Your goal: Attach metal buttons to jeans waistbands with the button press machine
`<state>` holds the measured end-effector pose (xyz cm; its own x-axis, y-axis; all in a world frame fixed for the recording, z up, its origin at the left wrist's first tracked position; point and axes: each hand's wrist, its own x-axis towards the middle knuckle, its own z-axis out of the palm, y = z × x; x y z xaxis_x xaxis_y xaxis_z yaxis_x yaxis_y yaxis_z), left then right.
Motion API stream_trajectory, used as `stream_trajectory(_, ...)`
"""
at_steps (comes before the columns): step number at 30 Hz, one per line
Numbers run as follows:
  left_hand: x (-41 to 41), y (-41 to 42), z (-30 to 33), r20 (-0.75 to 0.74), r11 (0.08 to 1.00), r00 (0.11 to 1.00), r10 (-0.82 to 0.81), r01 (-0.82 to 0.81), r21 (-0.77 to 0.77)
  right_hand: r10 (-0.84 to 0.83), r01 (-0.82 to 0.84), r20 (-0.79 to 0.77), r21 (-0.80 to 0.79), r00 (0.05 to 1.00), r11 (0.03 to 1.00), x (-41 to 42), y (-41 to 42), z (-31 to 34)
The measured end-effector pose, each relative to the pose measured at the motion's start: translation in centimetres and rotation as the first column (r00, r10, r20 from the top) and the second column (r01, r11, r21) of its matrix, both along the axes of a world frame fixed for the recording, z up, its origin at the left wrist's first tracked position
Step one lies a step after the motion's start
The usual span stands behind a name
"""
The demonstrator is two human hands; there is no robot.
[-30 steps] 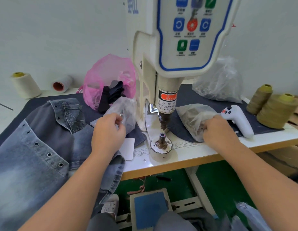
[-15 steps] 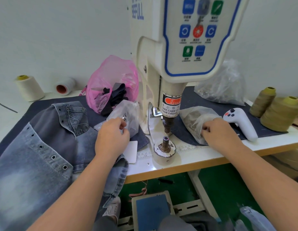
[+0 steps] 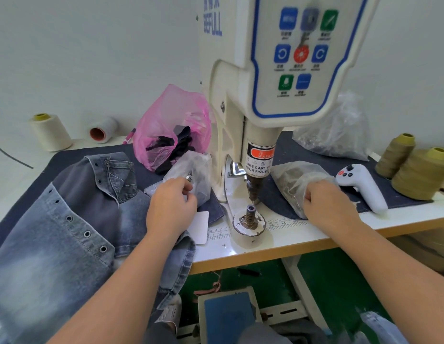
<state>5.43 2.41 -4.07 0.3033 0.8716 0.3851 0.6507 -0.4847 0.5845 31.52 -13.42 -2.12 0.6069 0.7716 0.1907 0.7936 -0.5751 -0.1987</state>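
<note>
Both hands are only fetching parts, left hand (image 3: 171,209) pinching a small metal piece at one bag (image 3: 191,175), right hand (image 3: 327,204) fingers curled inside another bag (image 3: 294,181), while the jeans (image 3: 67,219) lie left of the press (image 3: 250,194), its die (image 3: 249,217) bare, nothing pressed yet.

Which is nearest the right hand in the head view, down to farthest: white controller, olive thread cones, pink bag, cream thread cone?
From the right hand:
1. White controller, just right of it.
2. Olive thread cones, far right table edge.
3. Pink bag, left behind the press.
4. Cream thread cone, far left by the wall.
</note>
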Motion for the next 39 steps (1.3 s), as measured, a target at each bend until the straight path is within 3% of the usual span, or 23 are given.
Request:
stream_trajectory(7, 0.1, 0.1, -0.1, -0.011, 1.000, 1.000, 0.000, 0.000, 0.010, 0.096, -0.093, -0.054, 0.049, 0.994, 0.994, 0.6, -0.4, -0.3)
stream_trajectory(13, 0.2, 0.2, -0.1, -0.019, 1.000, 1.000, 0.005, -0.005, 0.012, 0.045, -0.045, -0.006, -0.005, 0.999, 0.999, 0.8, 0.0, -1.4)
stream_trajectory(16, 0.1, 0.1, -0.2, -0.023, 1.000, 1.000, 0.005, -0.004, 0.016, -0.015, 0.015, 0.002, 0.057, 1.000, 0.998, 0.5, 0.4, -1.6)
stream_trajectory(23, 0.2, 0.2, -0.2, -0.015, 1.000, 1.000, -0.002, 0.002, 0.025, -0.010, -0.010, 0.167, 0.115, 0.986, 0.993, -0.1, 0.0, -2.2)
stream_trajectory(33, 0.1, 0.2, -0.2, -0.018, 1.000, 1.000, -0.001, 0.002, 0.027, -0.066, 0.049, 0.051, 0.279, 0.997, 0.959, -0.4, 0.1, -2.5)
stream_trajectory(39, 0.2, 0.0, 0.0, -0.019, 1.000, 1.000, -0.005, 0.005, 0.027, -0.107, 0.088, 0.083, 0.207, 0.991, 0.974, -0.5, 0.2, -2.5)
